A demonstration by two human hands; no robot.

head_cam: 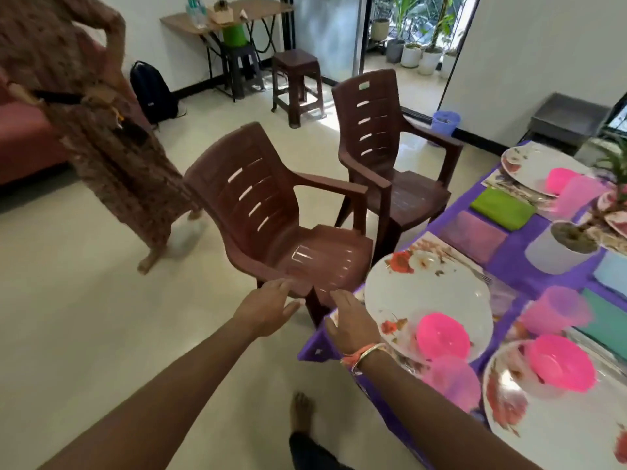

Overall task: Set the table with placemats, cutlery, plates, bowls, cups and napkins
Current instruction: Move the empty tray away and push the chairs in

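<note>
Head view: I see both hands flat, fingers straight and together, gripping nothing. The left hand (268, 307) is at the front rim of a brown plastic chair (322, 262), and the right hand (353, 320) is over the table (512, 266) corner. Just inside that corner a floral plate (424, 293) carries a pink bowl (442, 335). A pink cup (453, 381) stands beside it, and a green napkin (502, 208) lies farther along the edge.

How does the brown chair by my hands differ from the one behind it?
The near chair looks tilted back, with the left hand and right hand open at its seat front; the far chair stands upright with no hand on it. The far chair has a pale label atop its backrest; the near chair shows none. Both are brown slotted-back armchairs.
</note>
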